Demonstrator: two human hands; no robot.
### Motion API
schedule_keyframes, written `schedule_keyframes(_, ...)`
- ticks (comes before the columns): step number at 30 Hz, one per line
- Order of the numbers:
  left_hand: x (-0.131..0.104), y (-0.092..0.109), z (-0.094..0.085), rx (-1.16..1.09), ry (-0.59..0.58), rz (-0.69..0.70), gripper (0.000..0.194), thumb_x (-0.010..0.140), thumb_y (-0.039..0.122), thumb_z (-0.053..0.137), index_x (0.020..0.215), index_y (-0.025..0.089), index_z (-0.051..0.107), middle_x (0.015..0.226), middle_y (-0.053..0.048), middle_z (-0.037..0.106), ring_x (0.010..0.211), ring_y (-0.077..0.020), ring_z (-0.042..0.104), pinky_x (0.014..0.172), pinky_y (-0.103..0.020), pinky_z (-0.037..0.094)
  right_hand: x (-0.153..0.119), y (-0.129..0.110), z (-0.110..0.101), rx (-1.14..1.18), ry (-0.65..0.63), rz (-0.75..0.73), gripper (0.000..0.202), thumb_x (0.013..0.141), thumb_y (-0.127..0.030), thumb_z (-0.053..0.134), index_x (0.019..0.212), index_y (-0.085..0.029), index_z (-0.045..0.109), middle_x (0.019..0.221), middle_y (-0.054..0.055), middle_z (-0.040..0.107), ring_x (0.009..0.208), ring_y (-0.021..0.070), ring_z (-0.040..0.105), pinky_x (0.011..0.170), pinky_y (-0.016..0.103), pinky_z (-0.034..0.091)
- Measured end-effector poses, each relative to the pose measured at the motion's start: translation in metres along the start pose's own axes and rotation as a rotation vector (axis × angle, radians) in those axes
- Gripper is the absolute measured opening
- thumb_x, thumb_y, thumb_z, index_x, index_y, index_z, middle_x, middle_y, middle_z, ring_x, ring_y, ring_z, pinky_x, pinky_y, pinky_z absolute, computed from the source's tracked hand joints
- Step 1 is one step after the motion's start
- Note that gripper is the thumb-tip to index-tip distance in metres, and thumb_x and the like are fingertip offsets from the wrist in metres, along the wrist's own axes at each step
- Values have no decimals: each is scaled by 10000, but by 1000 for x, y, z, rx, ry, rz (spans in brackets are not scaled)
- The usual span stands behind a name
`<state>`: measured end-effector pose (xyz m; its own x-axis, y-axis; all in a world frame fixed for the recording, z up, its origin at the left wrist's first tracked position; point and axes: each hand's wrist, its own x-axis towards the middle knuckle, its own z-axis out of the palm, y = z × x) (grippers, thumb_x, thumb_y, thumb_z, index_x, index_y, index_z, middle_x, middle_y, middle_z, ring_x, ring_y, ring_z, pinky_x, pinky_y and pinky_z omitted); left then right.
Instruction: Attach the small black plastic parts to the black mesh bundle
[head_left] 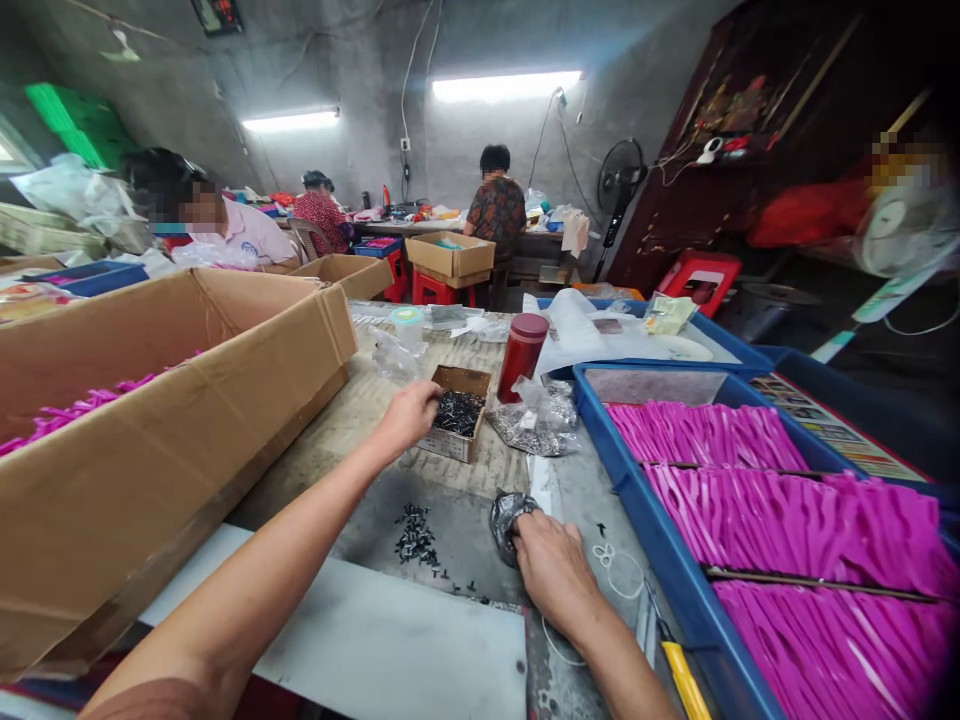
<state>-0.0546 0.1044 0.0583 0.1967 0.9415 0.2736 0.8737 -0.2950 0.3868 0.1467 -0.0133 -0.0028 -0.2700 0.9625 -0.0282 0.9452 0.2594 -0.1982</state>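
Note:
My left hand (409,416) is at the left rim of a small cardboard box (448,444), its fingers closed on the edge. Small black screw-like pieces (459,411) fill much of that box. My right hand (556,566) is closed on a crumpled, greyish plastic bag (510,520); its fingertips are hidden in the folds. Between my arms, a loose pile of small black pieces (415,536) lies on the dark tabletop, with a few strays beside it. A clear bag of silvery small parts (534,425) lies to the right of the box.
A large carton (172,430) with magenta pieces stands left. On the right, a blue crate (622,470) holds rows of magenta plastic pieces (802,520). A red canister (523,358) stands behind the bags. A yellow-handled tool (684,682) lies near my right forearm. Several people sit farther back.

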Motion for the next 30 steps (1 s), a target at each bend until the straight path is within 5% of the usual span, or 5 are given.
schedule_keyframes(5,-60,8,-9,-121,-404,320,190,699,76,465,762,180,611,724,-11,595,694,-146,534,640,-205,391,-1,1,-3,94,12,21,195,767,-80,376,781,-151,557,801,83,616,797,218,546,655,300,279)
schedule_keyframes(9,-90,4,-8,-86,-601,367,191,718,75,443,776,174,595,768,-30,572,712,-157,527,640,-213,384,-1,2,2,192,76,-8,193,754,-89,364,730,-157,544,744,63,628,742,192,559,644,279,298)
schedule_keyframes(16,-93,6,3,31,-675,346,162,722,92,437,761,183,566,804,-24,555,728,-158,510,619,-208,370,2,5,10,246,189,-55,182,694,-91,378,652,-173,535,628,28,615,614,169,554,563,258,305)
schedule_keyframes(20,-92,9,5,16,-688,350,151,715,82,417,728,169,540,779,-18,534,698,-145,481,623,-202,366,2,6,10,293,160,-57,218,692,-76,384,764,-168,569,712,31,640,690,176,573,607,258,341)
schedule_keyframes(30,-96,9,6,-248,-513,229,146,743,89,351,683,160,464,706,9,454,654,-116,413,604,-200,339,1,7,5,284,89,-37,302,718,-70,391,912,-154,606,858,67,632,820,196,561,706,293,361)
